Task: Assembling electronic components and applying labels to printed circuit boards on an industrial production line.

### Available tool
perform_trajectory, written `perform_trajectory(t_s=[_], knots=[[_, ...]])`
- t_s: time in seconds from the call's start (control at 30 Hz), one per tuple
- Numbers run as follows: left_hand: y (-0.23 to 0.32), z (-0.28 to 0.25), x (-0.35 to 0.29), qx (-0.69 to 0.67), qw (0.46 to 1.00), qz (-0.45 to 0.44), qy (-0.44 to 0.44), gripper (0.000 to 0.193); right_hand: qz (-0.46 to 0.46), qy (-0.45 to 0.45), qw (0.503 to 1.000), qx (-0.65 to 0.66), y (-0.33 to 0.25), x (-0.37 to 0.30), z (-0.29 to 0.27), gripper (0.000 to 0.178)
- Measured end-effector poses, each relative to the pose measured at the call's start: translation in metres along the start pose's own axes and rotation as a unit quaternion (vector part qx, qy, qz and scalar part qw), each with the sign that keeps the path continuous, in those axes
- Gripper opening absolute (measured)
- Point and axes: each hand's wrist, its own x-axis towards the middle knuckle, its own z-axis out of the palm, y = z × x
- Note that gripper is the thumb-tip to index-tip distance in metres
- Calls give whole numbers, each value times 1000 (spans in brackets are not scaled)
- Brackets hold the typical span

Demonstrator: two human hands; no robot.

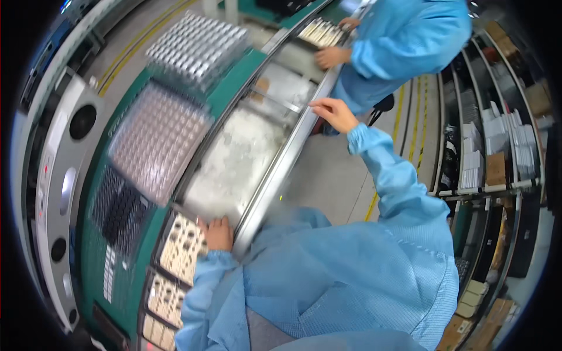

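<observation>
My left hand (218, 233) rests with its fingers spread on the near edge of a dark tray of small pale parts (180, 245), holding nothing. My right hand (333, 112) is stretched forward, its fingertips on the metal rail (281, 169) of a curved conveyor; it is empty too. The conveyor's whitish belt (234, 161) runs between my two hands. Both my arms are in light blue sleeves.
More part trays (165, 299) lie below the first. Past the belt, on the green bench, are a pinkish tray (157, 140), a black tray (120, 212) and stacked clear trays (199, 47). A co-worker in blue (410, 35) handles a tray (321, 32). Shelves of boxes (497, 146) stand right.
</observation>
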Motion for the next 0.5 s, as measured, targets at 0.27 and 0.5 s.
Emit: perform_trajectory(t_s=[0.27, 0.5], knots=[[47, 4, -10, -61, 996, -68, -2, 31, -42, -124, 937, -324, 45, 77, 225, 34], [32, 11, -27, -30, 999, -4, 33, 36, -1, -80, 997, -2, -75, 81, 269, 52]])
